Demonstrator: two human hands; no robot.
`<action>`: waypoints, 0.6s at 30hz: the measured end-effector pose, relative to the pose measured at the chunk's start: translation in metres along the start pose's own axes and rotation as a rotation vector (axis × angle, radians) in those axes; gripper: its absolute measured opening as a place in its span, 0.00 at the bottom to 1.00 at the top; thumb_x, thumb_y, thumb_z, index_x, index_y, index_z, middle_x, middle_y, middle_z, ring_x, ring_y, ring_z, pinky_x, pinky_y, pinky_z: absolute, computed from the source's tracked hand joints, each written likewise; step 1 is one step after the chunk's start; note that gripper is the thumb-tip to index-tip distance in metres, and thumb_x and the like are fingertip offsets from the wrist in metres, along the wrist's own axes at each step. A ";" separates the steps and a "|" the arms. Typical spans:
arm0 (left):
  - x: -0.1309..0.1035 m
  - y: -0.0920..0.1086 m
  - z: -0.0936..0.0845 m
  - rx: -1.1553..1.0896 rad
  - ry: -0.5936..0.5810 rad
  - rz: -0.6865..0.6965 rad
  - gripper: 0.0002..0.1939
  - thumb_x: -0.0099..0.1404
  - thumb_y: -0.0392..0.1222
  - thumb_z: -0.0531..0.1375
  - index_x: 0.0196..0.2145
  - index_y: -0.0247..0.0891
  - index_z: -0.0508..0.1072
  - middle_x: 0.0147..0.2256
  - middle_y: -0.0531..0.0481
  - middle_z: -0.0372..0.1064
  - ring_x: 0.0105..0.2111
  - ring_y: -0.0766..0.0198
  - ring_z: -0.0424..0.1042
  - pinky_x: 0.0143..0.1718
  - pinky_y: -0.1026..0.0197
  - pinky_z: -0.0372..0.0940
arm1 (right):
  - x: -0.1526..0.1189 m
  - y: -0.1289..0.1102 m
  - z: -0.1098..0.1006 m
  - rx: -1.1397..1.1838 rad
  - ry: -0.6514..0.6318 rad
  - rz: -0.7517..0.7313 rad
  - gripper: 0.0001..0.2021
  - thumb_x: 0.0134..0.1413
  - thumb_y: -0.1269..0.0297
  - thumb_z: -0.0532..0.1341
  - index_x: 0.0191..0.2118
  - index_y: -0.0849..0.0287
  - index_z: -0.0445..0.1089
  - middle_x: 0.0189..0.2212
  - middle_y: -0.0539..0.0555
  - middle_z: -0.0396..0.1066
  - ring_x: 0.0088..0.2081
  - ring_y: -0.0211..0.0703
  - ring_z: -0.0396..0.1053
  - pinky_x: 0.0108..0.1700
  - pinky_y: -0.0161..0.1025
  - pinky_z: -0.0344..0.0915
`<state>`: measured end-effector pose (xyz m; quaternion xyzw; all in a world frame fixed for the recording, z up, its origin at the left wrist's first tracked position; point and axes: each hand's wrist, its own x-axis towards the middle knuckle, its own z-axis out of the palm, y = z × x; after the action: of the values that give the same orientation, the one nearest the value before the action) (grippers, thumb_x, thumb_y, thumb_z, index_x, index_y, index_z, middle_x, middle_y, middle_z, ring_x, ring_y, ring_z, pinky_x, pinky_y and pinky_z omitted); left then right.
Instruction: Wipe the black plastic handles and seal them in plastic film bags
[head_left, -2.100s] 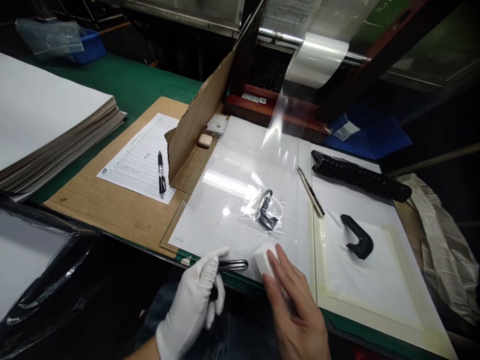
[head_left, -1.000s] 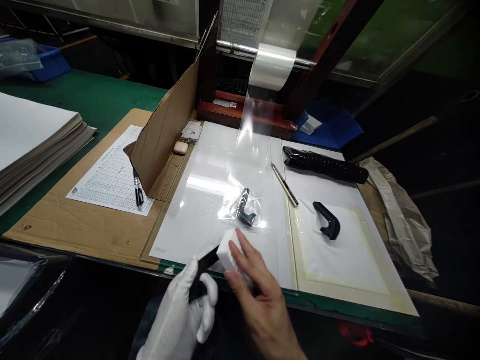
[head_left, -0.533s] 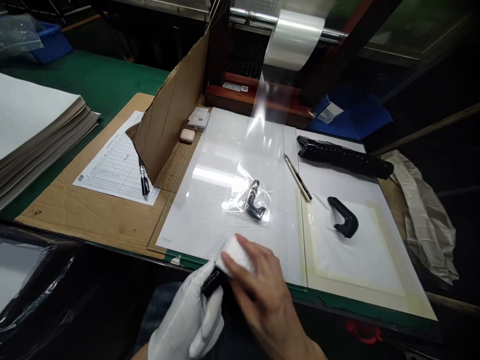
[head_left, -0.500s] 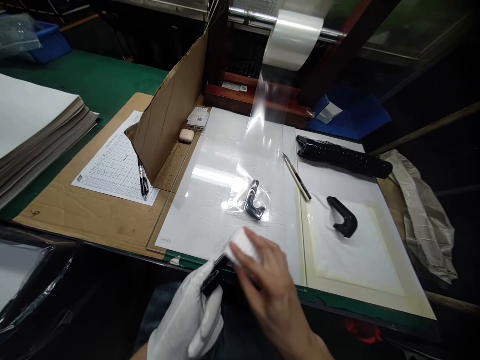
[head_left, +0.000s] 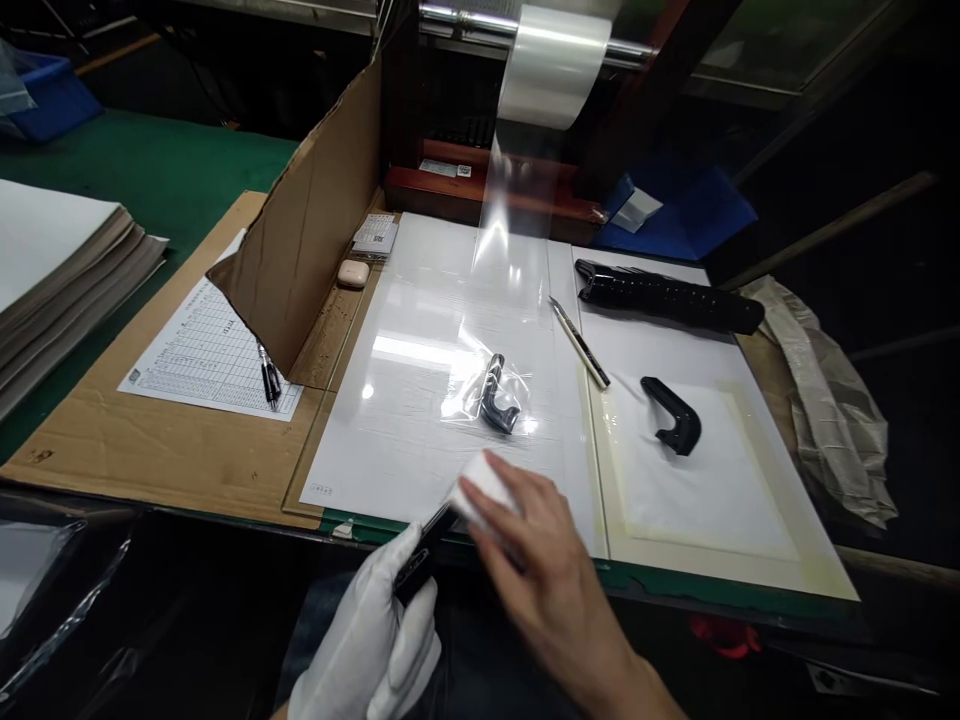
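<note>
The gloved left hand point(head_left: 371, 625) clasps a glossy black bar point(head_left: 421, 562), the bare right hand point(head_left: 544, 555) a white block point(head_left: 481, 482).

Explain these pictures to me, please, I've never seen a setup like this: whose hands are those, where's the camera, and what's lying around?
There's no machine gripping anything: these are one person's hands, and every picture comes from a camera on their head, looking forward and down. The left hand, in a white glove, holds a black part. The bare right hand holds a white block at that part's far end. On the work surface lie a curved piece under clear film, a slim pen-like tool, a loose curved black piece and a long black piece. Behind them, a film roll hangs on a metal bar.
</note>
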<state>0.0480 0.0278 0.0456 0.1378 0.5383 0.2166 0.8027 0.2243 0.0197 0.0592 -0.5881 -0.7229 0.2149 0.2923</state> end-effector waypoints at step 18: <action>-0.017 0.004 -0.016 0.217 0.169 0.300 0.26 0.47 0.56 0.75 0.44 0.47 0.81 0.37 0.43 0.81 0.44 0.45 0.79 0.29 0.59 0.76 | 0.011 0.002 -0.053 0.888 -0.299 0.571 0.22 0.67 0.45 0.56 0.60 0.46 0.70 0.58 0.53 0.72 0.61 0.57 0.68 0.64 0.57 0.62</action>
<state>0.0266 0.0227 0.0545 0.2835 0.5974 0.2850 0.6939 0.2604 0.0288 0.0987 -0.5442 -0.4079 0.6513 0.3366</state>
